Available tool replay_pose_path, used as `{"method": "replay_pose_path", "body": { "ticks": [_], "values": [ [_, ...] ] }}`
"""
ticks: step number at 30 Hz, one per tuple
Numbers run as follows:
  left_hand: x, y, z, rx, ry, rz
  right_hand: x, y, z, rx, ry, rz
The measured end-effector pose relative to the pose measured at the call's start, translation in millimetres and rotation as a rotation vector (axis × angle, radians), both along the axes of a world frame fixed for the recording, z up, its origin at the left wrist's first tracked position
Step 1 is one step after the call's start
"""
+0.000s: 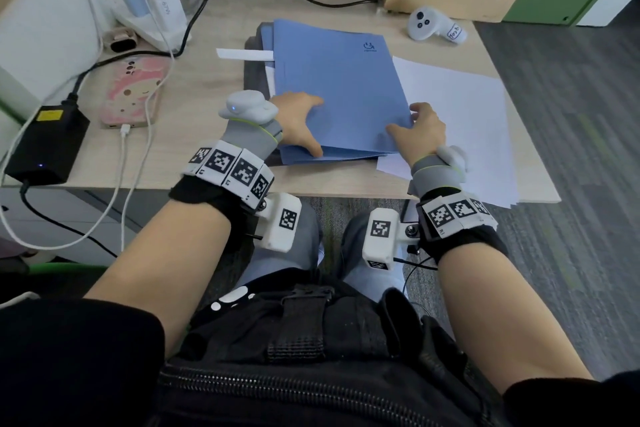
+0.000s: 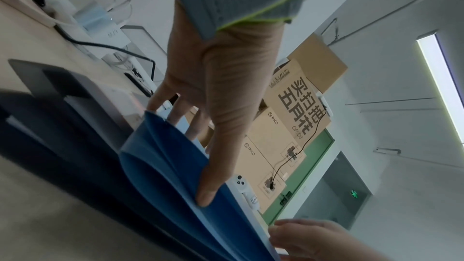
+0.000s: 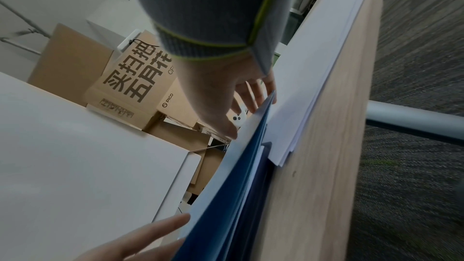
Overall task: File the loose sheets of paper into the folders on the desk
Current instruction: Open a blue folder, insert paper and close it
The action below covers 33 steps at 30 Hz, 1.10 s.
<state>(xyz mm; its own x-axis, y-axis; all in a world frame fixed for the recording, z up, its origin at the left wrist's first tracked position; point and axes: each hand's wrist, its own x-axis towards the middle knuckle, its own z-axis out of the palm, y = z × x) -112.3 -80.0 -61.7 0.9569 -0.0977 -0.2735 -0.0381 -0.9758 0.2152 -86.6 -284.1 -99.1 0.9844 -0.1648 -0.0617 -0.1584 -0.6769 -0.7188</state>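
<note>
Near edge of the surface [image 1: 194, 163]: a stack of blue folders [image 1: 339, 87] lies flat in front of the person, long axis running away from the body and tilted slightly left.
Loose sheets: a pile of white paper [image 1: 460, 121] lies just right of the folders, partly tucked under their right edge and overhanging the near edge of the surface.
Left hand [image 1: 299, 121]: rests on the near left corner of the top folder, fingers [image 2: 206, 192] spread and fairly straight, pressing the cover down; thumb points toward the body.
Right hand [image 1: 420, 130]: at the near right corner of the folders, fingers curled over the cover's edge with the thumb on top, pinching that edge; the right wrist view shows fingertips [image 3: 256, 104] at the blue edge, beside the white pile.
Key relation: the paper lies immediately right of the right hand, so that hand is the nearer one to fetch a sheet; the left hand is well apart from it.
Folder contents: layered blue covers fan apart at the near end; a white strip [image 1: 244, 54] sticks out at the far left. Whether sheets are inside the top folder cannot be told.
Likely step: opening the top folder from its right edge.
</note>
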Motion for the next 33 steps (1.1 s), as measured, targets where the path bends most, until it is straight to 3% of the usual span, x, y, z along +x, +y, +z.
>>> {"method": "replay_pose_path", "body": {
  "ticks": [5, 9, 11, 16, 20, 25, 27, 31, 33],
  "values": [
    [-2, 7, 12, -0.097, -0.215, -0.018, -2, 3, 1, 0.129, -0.056, -0.079],
    [-11, 8, 10, -0.116, -0.491, -0.026, -2, 10, 16, 0.485, -0.144, -0.242],
    [-12, 13, 4, -0.173, -0.571, 0.022, -5, 13, 22, 0.586, -0.194, -0.228],
    [-19, 27, -2, -0.251, -0.599, 0.112, -12, 31, 30, 0.265, -0.190, 0.034],
    [-23, 36, -4, -0.389, -0.622, 0.212, -17, 42, 44, 0.068, -0.090, 0.100],
    [-29, 42, -3, -0.449, -0.645, 0.372, -24, 67, 51, 0.374, -0.028, 0.283],
    [-31, 45, -3, -0.496, -0.666, 0.471, -25, 80, 46, 0.277, 0.103, 0.438],
    [-40, 50, -12, -0.758, -0.593, 0.563, -25, 103, 30, -0.017, 0.187, 0.712],
    [-42, 56, -17, -1.008, -0.522, 0.632, -26, 111, 27, -0.114, 0.156, 0.759]
  ]
}}
